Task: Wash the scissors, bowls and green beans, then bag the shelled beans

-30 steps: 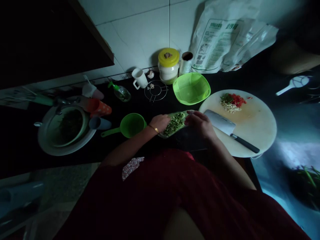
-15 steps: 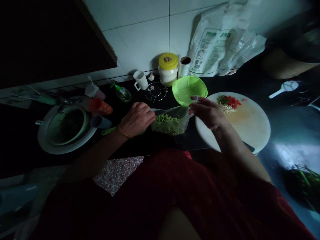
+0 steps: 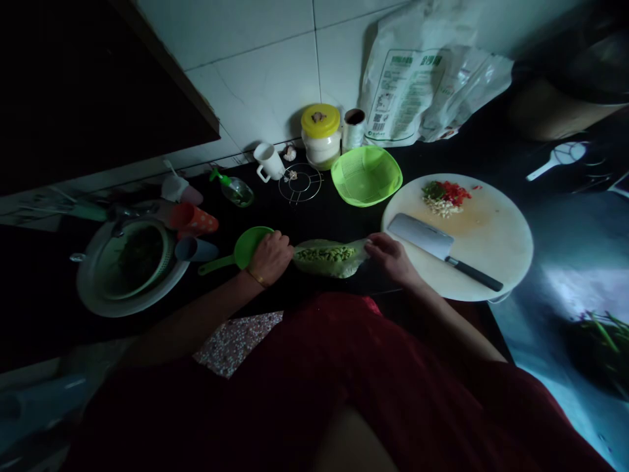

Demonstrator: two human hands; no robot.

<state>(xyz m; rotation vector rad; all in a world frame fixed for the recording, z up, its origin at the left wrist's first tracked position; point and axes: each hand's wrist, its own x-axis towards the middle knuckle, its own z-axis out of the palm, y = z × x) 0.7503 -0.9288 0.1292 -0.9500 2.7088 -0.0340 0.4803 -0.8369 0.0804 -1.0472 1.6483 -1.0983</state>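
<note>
Between my hands a clear plastic bag [image 3: 339, 269] of green beans [image 3: 326, 253] is stretched sideways, its mouth pulled narrow. My left hand [image 3: 271, 257] is closed on the bag's left end, with a green ladle-like scoop [image 3: 249, 244] partly hidden behind it. At the right end, my right hand [image 3: 392, 257] pinches the bag's corner, close to the left rim of a round cutting board [image 3: 491, 229]. A cleaver [image 3: 427, 237] with a black handle lies across that board, beside chopped red and green pepper and minced garlic [image 3: 445, 208].
Behind the bag stands a green basket [image 3: 366, 177], with a wire rack [image 3: 300, 183], white mug [image 3: 268, 161] and yellow-lidded jar [image 3: 321, 137] near the wall. To the left are cups [image 3: 194, 219] and a basin [image 3: 105, 303] holding a colander with dark greens.
Both hands have come down toward the counter's front edge with the bag, which is now flatter and pulled wider. The cleaver and green scoop show more fully.
</note>
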